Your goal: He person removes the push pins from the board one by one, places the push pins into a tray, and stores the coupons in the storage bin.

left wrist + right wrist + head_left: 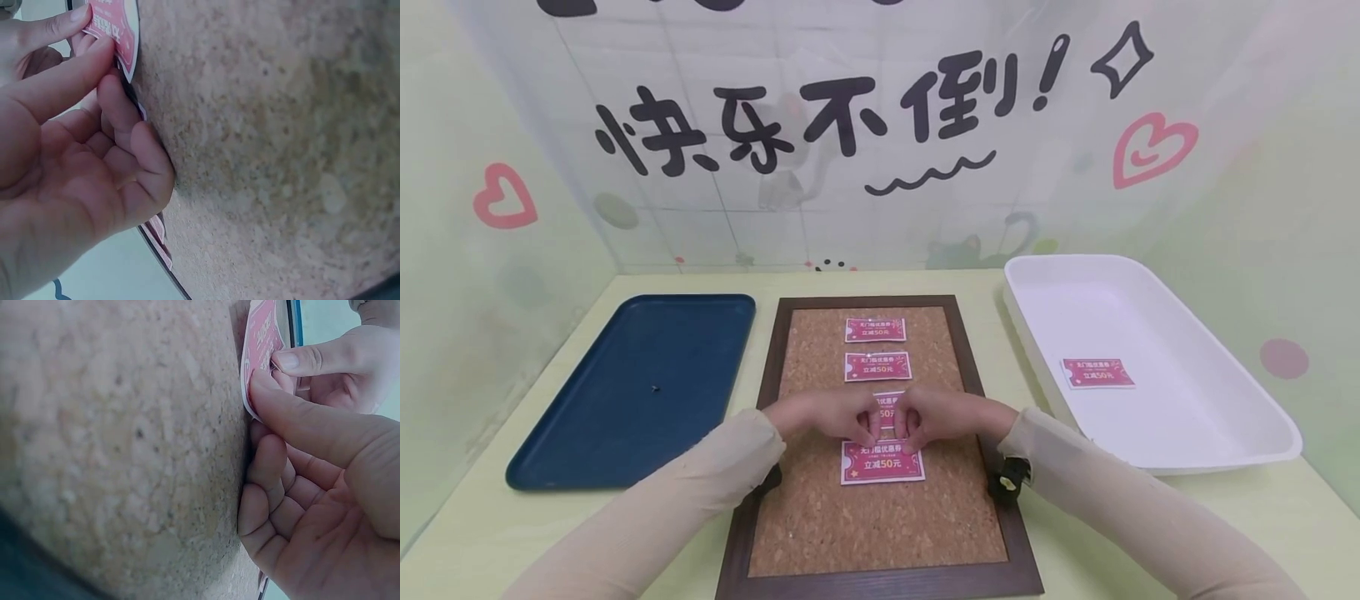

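Note:
A pink paper coupon (882, 467) lies lowest in a column of coupons on the cork board (820, 521). My left hand (850, 415) pinches its top edge, thumb on the printed face and fingers curled behind. From the other side my right hand (934, 412) pinches the same edge close by. In the right wrist view, a small thin metal thing (273, 364) shows by the left thumb; its kind is unclear. Partly covered by both hands is another coupon (887, 402). Two more coupons, an upper one (876, 330) and a lower one (877, 367), sit above it.
A dark wooden frame (767, 367) borders the board. On the left lies a blue tray (625, 433) bearing a small dark object (655, 388). A white tub (1195, 433) stands on the right, with a loose coupon (1097, 373) inside. Printed sheeting encloses the table.

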`<action>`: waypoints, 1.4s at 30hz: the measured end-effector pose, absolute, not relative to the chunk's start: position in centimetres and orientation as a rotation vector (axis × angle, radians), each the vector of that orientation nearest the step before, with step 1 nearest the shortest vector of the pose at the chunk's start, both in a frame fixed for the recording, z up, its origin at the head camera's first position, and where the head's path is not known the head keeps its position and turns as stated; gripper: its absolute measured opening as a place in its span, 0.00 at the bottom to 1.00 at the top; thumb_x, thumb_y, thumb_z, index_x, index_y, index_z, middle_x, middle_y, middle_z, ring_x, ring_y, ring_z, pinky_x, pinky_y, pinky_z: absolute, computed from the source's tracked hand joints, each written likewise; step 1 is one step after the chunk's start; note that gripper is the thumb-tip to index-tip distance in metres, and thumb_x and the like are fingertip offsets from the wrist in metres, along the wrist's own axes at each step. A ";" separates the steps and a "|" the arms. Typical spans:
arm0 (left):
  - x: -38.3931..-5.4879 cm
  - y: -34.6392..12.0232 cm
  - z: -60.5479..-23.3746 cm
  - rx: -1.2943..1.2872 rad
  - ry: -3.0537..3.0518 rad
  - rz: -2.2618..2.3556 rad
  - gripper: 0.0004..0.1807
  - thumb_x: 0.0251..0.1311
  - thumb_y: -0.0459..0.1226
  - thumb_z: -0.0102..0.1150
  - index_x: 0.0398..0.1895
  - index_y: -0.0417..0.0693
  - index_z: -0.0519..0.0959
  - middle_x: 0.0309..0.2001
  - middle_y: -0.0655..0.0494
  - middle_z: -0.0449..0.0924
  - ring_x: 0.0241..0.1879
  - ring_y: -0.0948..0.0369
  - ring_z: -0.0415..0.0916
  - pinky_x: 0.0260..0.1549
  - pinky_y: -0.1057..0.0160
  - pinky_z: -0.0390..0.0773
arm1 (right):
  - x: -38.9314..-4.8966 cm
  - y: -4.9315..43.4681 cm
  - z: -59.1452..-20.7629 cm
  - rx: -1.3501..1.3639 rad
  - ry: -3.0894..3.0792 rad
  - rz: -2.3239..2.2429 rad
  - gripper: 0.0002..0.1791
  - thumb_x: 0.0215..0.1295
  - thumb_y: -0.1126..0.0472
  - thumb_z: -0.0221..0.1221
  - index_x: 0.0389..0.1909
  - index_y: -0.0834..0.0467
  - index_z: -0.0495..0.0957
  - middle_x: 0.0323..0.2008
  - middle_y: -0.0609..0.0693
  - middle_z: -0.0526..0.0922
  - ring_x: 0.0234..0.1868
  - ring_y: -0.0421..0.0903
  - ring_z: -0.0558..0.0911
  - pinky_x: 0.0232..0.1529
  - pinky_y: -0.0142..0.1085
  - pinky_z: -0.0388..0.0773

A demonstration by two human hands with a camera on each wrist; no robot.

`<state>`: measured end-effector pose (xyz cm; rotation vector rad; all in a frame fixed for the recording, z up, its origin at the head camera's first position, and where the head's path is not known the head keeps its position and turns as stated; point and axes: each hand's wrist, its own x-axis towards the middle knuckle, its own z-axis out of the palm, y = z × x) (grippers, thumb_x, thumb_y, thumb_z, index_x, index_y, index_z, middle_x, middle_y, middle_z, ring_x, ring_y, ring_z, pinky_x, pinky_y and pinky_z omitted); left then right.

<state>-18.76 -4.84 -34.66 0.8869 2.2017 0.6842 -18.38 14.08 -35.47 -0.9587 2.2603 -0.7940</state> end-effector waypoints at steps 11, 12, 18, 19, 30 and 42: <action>-19.0 -4.9 -34.5 0.904 2.191 0.672 0.02 0.58 0.30 0.58 0.28 0.41 0.76 0.24 0.55 0.74 0.24 0.64 0.69 0.25 0.70 0.67 | -18.6 14.2 -35.5 -0.948 2.249 -0.802 0.05 0.52 0.66 0.65 0.27 0.60 0.78 0.21 0.45 0.78 0.21 0.37 0.75 0.24 0.29 0.72; -19.0 -4.8 -34.6 0.904 2.193 0.668 0.02 0.58 0.30 0.58 0.28 0.41 0.76 0.24 0.56 0.74 0.24 0.64 0.69 0.25 0.70 0.67 | -18.6 14.2 -35.5 -0.948 2.248 -0.801 0.05 0.52 0.66 0.65 0.27 0.60 0.78 0.21 0.45 0.78 0.21 0.37 0.75 0.24 0.28 0.72; -19.0 -4.7 -34.5 0.892 2.191 0.664 0.03 0.58 0.30 0.57 0.27 0.42 0.76 0.24 0.55 0.74 0.24 0.64 0.69 0.25 0.69 0.67 | -18.6 14.4 -35.3 -0.951 2.239 -0.801 0.05 0.52 0.66 0.65 0.27 0.61 0.78 0.21 0.44 0.78 0.21 0.37 0.75 0.24 0.29 0.72; -19.0 -4.7 -34.5 0.893 2.189 0.666 0.03 0.58 0.30 0.57 0.27 0.42 0.76 0.24 0.55 0.74 0.24 0.64 0.69 0.25 0.69 0.67 | -18.7 14.4 -35.3 -0.949 2.240 -0.803 0.05 0.52 0.66 0.65 0.27 0.61 0.78 0.21 0.44 0.78 0.21 0.37 0.75 0.24 0.29 0.72; -19.0 -5.1 -34.2 0.850 2.144 0.690 0.03 0.58 0.30 0.57 0.28 0.42 0.76 0.25 0.55 0.74 0.25 0.63 0.69 0.27 0.68 0.67 | -18.7 14.3 -35.4 -0.970 2.234 -0.804 0.05 0.52 0.65 0.65 0.27 0.60 0.78 0.21 0.44 0.77 0.21 0.37 0.75 0.24 0.28 0.72; -19.1 -6.2 -34.4 0.773 2.077 0.825 0.02 0.59 0.33 0.56 0.32 0.43 0.76 0.28 0.53 0.74 0.28 0.61 0.69 0.30 0.65 0.66 | -18.6 14.1 -35.0 -1.014 2.224 -0.781 0.05 0.54 0.66 0.64 0.28 0.60 0.77 0.21 0.43 0.76 0.20 0.36 0.72 0.23 0.27 0.69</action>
